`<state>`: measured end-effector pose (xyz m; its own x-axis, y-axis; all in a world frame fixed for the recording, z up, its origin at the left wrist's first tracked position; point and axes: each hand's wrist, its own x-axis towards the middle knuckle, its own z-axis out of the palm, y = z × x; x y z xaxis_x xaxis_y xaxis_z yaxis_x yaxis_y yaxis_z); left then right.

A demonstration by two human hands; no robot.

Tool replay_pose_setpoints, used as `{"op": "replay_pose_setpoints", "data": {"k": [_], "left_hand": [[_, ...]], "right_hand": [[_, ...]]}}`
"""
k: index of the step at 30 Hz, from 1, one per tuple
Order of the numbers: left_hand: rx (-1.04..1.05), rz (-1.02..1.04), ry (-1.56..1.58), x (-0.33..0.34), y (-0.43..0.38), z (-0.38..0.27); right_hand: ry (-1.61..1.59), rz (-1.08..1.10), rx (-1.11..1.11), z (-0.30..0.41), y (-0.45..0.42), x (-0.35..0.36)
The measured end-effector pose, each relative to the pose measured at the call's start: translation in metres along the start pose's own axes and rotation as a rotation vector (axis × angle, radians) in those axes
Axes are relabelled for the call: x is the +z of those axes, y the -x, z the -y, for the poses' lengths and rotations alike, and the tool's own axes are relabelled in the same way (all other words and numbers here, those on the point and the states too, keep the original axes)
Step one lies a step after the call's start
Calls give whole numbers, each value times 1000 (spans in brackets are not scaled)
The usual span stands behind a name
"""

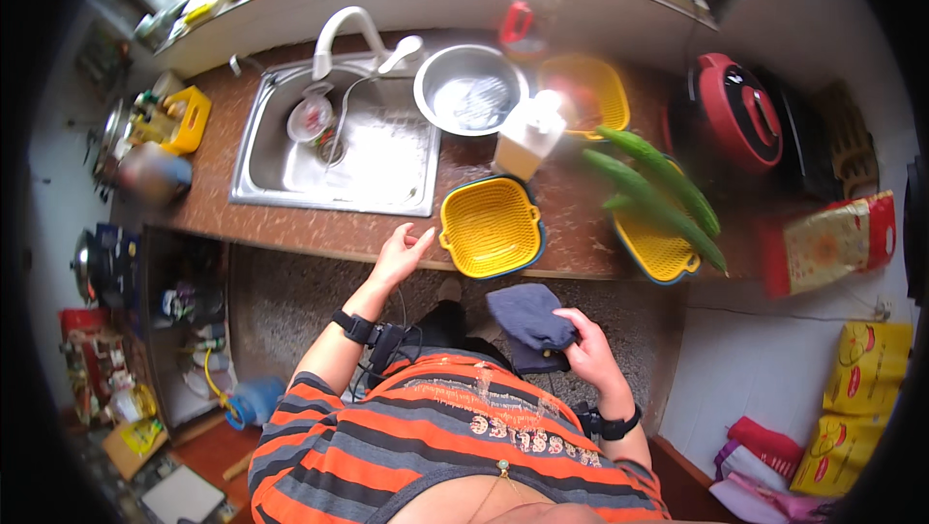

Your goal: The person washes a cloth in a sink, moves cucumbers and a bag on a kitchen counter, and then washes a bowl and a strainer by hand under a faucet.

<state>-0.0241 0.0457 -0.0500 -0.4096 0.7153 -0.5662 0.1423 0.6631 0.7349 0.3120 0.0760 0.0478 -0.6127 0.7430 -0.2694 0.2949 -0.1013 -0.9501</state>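
A dark blue-grey cloth (533, 321) hangs folded from my right hand (588, 346), below the counter's front edge. My left hand (401, 254), empty with its fingers apart, is over that edge. Just right of its fingertips sits a yellow plastic colander basket (493, 226) with a blue outer rim; I cannot tell whether they touch it. Another yellow basket (657, 244), farther right, has several long green cucumbers (657, 197) lying across it. Behind the nearer basket stand a white container (528, 136) and a stainless steel basin (470, 88).
A steel sink (428, 161) with a white faucet (348, 23) is at left; a small bowl (310, 119) sits in it. Toward the back are a third yellow basket (613, 92) and a clear bottle (533, 9). A red cooker (740, 110) and a food bag (827, 244) stand at right.
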Motion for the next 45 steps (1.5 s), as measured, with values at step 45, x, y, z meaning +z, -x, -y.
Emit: {"op": "replay_pose_setpoints", "data": {"k": [45], "left_hand": [[571,-44,-286,-156,-80,-36]], "right_hand": [[96,-195,27,52,-387,236]]}}
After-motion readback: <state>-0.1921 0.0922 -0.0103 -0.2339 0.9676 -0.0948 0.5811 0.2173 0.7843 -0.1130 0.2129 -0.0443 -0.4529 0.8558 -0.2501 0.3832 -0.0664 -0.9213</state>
